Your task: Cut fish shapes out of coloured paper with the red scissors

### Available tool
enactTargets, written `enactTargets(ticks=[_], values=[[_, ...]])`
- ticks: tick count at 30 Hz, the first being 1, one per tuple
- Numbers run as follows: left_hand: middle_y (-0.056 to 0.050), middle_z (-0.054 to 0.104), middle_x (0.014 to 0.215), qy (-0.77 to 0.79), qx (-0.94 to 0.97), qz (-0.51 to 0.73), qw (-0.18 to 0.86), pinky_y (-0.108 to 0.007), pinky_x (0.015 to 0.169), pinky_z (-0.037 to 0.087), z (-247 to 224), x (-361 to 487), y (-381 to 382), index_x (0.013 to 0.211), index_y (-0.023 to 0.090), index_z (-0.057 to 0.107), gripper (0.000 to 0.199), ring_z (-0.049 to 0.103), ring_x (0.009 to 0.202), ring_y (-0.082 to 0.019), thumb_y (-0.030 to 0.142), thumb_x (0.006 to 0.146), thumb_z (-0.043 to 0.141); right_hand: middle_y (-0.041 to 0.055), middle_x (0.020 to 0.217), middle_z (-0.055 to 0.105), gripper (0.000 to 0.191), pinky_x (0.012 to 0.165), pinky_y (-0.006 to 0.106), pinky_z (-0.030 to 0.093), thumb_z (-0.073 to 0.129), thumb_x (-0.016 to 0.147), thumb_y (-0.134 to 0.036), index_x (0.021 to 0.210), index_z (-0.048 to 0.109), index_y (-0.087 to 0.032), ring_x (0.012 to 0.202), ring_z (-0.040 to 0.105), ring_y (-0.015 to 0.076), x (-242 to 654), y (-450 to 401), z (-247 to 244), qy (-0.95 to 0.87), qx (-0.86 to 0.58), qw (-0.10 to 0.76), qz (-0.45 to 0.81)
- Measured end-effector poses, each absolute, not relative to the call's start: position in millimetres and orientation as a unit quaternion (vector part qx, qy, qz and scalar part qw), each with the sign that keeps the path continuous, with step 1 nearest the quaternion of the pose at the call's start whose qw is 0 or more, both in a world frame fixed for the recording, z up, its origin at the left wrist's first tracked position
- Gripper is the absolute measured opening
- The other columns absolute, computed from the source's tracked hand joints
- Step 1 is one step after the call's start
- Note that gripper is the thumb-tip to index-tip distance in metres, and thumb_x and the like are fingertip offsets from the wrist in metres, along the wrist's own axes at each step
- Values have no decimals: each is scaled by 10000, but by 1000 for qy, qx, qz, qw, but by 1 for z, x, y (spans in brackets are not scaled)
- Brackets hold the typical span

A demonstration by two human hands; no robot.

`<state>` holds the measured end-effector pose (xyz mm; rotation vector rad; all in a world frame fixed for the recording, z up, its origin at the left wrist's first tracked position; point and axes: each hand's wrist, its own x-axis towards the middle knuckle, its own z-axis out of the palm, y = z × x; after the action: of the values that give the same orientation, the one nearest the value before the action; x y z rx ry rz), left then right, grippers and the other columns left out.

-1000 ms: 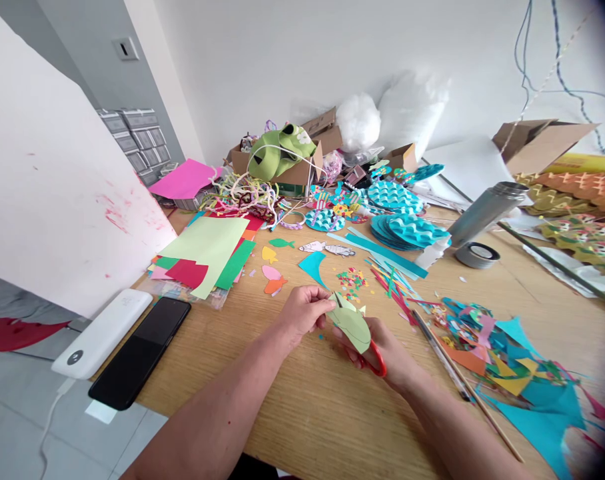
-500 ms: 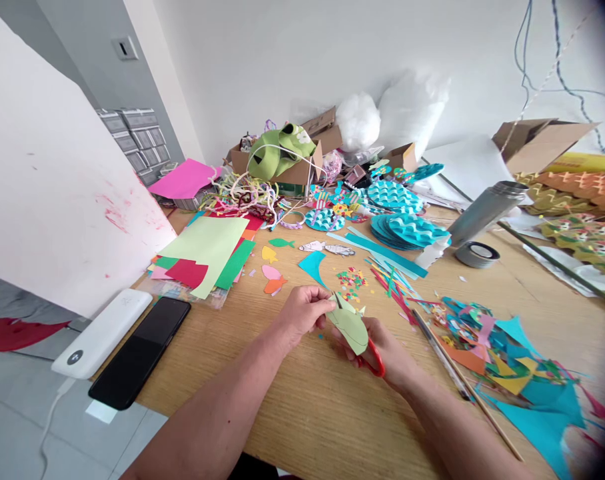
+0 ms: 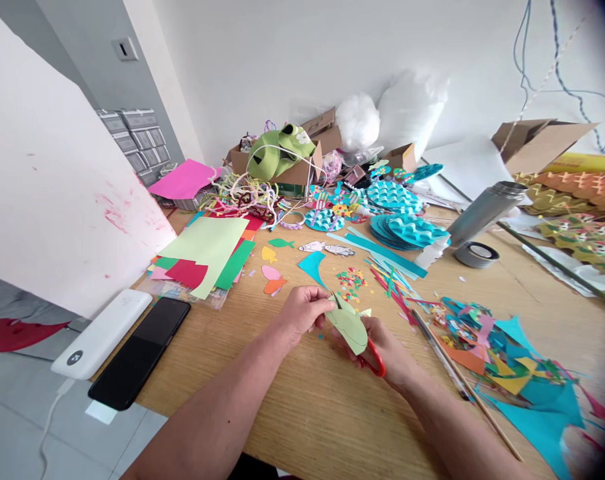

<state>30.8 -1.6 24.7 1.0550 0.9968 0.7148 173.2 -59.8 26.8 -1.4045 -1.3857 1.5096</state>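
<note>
Between thumb and fingers, my left hand [image 3: 305, 310] pinches one end of a pale green paper piece [image 3: 350, 327] with a curved outline drawn on it. My right hand [image 3: 382, 350] is closed around scissors with red handles [image 3: 376, 360]. Their blades are mostly hidden behind the paper, so how far they are spread does not show. Just beyond the hands lie a blue paper scrap [image 3: 312, 267], a patch of tiny coloured bits [image 3: 351, 280] and small fish cutouts, among them an orange one [image 3: 274, 285] and a green one [image 3: 281, 243].
Coloured paper sheets [image 3: 207, 240] are stacked at left, near a black phone [image 3: 140, 353] and a white power bank [image 3: 102, 331]. At right are a pen [image 3: 440, 353], a thin stick [image 3: 487, 413], paper scraps [image 3: 527, 393], a tape roll [image 3: 477, 254] and a steel flask [image 3: 487, 213].
Almost nothing differs. The pale green paper and the scissors have shifted very slightly in my hands; both hands stay in the same place.
</note>
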Motion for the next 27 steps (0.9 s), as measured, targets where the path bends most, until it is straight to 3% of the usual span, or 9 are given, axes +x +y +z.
enactTargets(ticks=[13, 27], values=[[22, 549, 522, 445, 444, 328, 705, -181, 329, 195, 21, 30, -1, 653, 157, 561, 152, 442, 375, -53, 284, 621, 638, -51, 411, 458, 221, 373, 173, 267, 596, 649, -318, 529, 478, -174, 361, 383, 56, 179, -61, 16, -536, -550, 313, 559], [35, 524, 511, 416, 427, 313, 739, -179, 330, 173, 20, 30, -1, 652, 150, 570, 208, 420, 386, -46, 313, 589, 684, -46, 429, 471, 340, 383, 186, 273, 665, 687, -427, 548, 488, -172, 372, 399, 67, 179, -62, 19, -532, -552, 316, 559]])
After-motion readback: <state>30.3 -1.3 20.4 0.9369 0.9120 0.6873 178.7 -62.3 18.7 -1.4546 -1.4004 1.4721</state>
